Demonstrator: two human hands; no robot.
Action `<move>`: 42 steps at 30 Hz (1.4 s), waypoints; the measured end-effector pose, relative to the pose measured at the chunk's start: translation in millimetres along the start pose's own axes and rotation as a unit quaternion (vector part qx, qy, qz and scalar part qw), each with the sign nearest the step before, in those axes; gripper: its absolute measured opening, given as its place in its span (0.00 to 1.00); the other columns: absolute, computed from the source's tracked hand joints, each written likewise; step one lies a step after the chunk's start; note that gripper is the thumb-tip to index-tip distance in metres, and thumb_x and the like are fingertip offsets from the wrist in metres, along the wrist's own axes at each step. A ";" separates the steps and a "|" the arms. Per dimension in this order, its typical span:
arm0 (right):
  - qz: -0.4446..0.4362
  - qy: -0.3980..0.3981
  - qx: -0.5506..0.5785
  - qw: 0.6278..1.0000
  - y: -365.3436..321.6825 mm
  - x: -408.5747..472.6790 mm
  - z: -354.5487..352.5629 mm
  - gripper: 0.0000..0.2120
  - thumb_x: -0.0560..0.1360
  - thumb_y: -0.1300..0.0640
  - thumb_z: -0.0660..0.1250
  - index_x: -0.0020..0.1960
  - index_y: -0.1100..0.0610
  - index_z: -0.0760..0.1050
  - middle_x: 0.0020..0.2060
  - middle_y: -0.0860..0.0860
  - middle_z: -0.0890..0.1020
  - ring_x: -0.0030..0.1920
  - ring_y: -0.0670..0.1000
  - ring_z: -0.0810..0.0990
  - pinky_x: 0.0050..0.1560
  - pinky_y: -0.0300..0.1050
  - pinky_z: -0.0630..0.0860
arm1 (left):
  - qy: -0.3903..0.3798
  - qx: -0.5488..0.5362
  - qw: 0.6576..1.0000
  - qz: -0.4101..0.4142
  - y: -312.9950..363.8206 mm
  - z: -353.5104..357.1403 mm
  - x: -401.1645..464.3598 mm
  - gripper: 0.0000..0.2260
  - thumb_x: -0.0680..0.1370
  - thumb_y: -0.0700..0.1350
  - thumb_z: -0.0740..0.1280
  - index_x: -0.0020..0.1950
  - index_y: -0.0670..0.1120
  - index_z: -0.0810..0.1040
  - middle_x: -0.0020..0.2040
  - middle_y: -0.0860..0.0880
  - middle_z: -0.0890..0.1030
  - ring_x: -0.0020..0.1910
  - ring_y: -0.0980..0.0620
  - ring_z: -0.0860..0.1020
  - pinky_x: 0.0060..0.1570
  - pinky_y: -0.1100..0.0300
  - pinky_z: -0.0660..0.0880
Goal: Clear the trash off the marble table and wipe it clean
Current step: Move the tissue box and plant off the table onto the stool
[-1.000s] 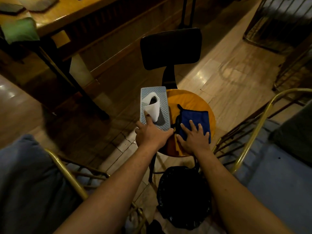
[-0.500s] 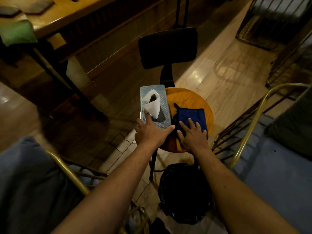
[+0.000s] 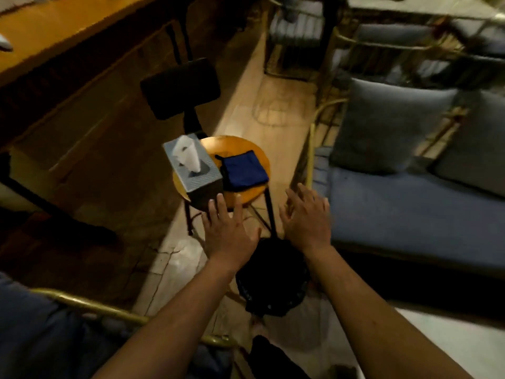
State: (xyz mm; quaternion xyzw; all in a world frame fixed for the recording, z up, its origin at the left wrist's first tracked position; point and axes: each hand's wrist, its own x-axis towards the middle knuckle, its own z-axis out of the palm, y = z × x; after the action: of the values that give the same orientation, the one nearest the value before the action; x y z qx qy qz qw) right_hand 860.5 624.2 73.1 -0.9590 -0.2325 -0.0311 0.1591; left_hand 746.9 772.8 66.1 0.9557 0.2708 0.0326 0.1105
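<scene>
A grey tissue box [image 3: 191, 170] with a white tissue sticking up lies on the round wooden seat [image 3: 246, 199] of a black-backed chair. Beside it on the seat lies a folded blue cloth [image 3: 244, 170]. My left hand [image 3: 228, 231] hovers just in front of the seat, fingers spread and holding nothing. My right hand [image 3: 307, 217] is to the right of the seat, fingers straight and empty. A black trash bag [image 3: 273, 280] sits on the floor below my hands. A pale table corner [image 3: 448, 343] shows at lower right.
A wooden table [image 3: 54, 31] runs along the upper left. A blue cushioned bench [image 3: 410, 212] with grey pillows and a gold frame is on the right. A gold-framed chair [image 3: 82, 305] with a blue cushion is at lower left. Tiled floor runs between them.
Both hands have come off the tissue box and the blue cloth and pulled back toward me. The view has swung right, bringing the blue bench into sight.
</scene>
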 end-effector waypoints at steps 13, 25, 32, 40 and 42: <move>0.330 0.188 -0.071 0.922 181.2 -303.6 -113.8 0.24 0.80 0.41 0.56 0.72 0.48 0.71 0.72 0.53 0.72 0.72 0.59 0.69 0.70 0.66 0.65 | -0.045 0.007 0.931 0.362 233.9 21.3 -193.0 0.39 0.77 0.72 0.51 0.82 0.55 0.46 0.82 0.41 0.47 0.80 0.37 0.47 0.77 0.39 0.47; 0.604 0.275 -0.145 0.734 279.5 -717.5 -188.2 0.23 0.80 0.43 0.56 0.72 0.48 0.72 0.72 0.52 0.73 0.72 0.58 0.70 0.71 0.64 0.64 | -0.124 0.018 0.756 0.643 407.2 60.2 -558.3 0.38 0.78 0.71 0.51 0.82 0.53 0.46 0.81 0.39 0.50 0.80 0.36 0.49 0.76 0.39 0.50; 0.721 0.282 -0.135 0.619 314.4 -940.1 -202.9 0.24 0.78 0.41 0.57 0.70 0.49 0.74 0.69 0.53 0.75 0.69 0.58 0.72 0.69 0.62 0.67 | -0.208 0.034 0.649 0.731 463.6 98.1 -791.3 0.37 0.79 0.70 0.51 0.82 0.54 0.44 0.82 0.41 0.50 0.80 0.37 0.48 0.77 0.40 0.50; 0.782 0.298 -0.097 0.539 371.8 -1080.2 -204.7 0.27 0.76 0.38 0.64 0.71 0.50 0.71 0.71 0.54 0.73 0.70 0.57 0.71 0.69 0.57 0.70 | -0.271 0.091 0.569 0.772 524.8 155.1 -955.8 0.39 0.78 0.69 0.57 0.82 0.52 0.47 0.80 0.39 0.55 0.78 0.36 0.54 0.73 0.41 0.59; 0.788 0.321 -0.074 0.520 397.8 -1101.7 -210.9 0.29 0.76 0.38 0.66 0.73 0.49 0.68 0.73 0.54 0.70 0.72 0.58 0.69 0.70 0.57 0.70 | -0.281 0.112 0.565 0.767 542.6 171.5 -981.2 0.40 0.77 0.70 0.59 0.81 0.53 0.46 0.80 0.39 0.54 0.78 0.34 0.53 0.73 0.39 0.59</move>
State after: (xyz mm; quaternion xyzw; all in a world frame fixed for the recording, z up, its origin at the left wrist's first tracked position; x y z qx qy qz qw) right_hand 64.3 -258.2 10.1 -0.6838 0.6881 -0.2160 0.1109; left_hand 209.6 -225.1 20.9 0.7696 -0.6078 -0.1957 0.0063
